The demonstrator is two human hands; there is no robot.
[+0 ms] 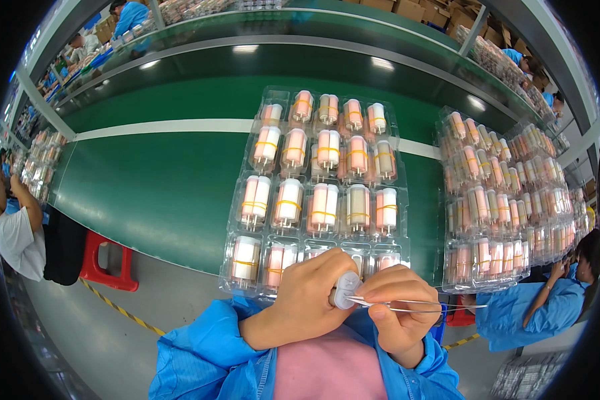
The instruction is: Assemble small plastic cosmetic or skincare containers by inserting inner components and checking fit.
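Observation:
My left hand [307,297] is closed around a small double-barrelled piece, its pale translucent end [347,289] turned toward my right hand. The rest of that piece is hidden by my fingers. In my right hand [400,307] is a pair of thin metal tweezers [423,307], pinched between thumb and fingers. Their tips touch or nearly touch the pale end. Just beyond my hands lies a clear plastic tray [237,233] with rows of paired pink, white and grey cylinders [288,203], held by yellow bands. Thin prongs stick out of many pairs.
The trays stand on a green conveyor belt [133,180] with a white stripe [173,127]. More stacked trays [487,200] are to the right. People in blue work nearby, one at the right [540,310]. A red stool [110,263] stands at the left, and metal posts frame the line.

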